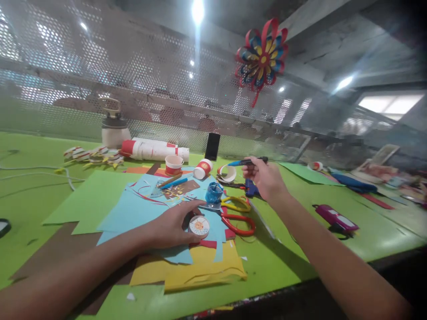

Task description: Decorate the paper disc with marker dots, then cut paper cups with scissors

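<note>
Patterned disc (pixel 199 226) gripped by left hand (pixel 173 226); right hand (pixel 266 178), well apart, pinching blue-black tool (pixel 243 162).

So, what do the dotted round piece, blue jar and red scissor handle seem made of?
Dotted round piece: probably card, its white face matte, without glare. Blue jar: perhaps plastic or glass, glossy by its highlights. Red scissor handle: likely plastic, smooth, evenly coloured.

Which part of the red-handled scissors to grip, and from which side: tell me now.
Best by the red handle, probably from the right, with the right hand once it is free of the pen. The handle's loop faces right, with bare table beyond it, while the blade end runs left towards the left hand, a side better avoided.
</note>
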A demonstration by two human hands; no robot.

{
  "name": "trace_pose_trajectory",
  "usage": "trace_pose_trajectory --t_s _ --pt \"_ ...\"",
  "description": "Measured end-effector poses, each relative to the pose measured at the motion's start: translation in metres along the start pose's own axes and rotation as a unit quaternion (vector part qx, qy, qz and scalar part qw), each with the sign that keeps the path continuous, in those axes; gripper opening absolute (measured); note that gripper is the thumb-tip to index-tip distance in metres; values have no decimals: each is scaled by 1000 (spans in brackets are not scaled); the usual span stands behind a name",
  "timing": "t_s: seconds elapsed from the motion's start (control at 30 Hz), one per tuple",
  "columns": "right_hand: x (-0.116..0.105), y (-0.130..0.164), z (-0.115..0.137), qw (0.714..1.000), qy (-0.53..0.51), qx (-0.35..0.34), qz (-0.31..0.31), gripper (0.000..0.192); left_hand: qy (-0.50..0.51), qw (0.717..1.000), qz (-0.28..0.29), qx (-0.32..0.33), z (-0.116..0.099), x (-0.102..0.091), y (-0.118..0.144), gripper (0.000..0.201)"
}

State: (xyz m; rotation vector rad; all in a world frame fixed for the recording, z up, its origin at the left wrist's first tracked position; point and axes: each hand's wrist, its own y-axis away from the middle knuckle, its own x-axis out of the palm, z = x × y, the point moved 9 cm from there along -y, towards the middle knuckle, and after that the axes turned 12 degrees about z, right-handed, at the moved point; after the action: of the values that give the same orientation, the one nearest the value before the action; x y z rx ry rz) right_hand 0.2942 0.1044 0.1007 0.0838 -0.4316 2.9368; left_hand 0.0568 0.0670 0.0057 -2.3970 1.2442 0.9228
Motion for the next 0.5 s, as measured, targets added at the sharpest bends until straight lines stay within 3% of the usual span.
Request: trace_pose_trajectory --t_s 0.2,0.5 --pt "11 -18 -19 989 141 48 10 27 14 1000 2 5 -3 0 0 74" --pt "44 -2 -46 944 315 -8 94 23 6 1000 -8 9 -1 -2 0 75"
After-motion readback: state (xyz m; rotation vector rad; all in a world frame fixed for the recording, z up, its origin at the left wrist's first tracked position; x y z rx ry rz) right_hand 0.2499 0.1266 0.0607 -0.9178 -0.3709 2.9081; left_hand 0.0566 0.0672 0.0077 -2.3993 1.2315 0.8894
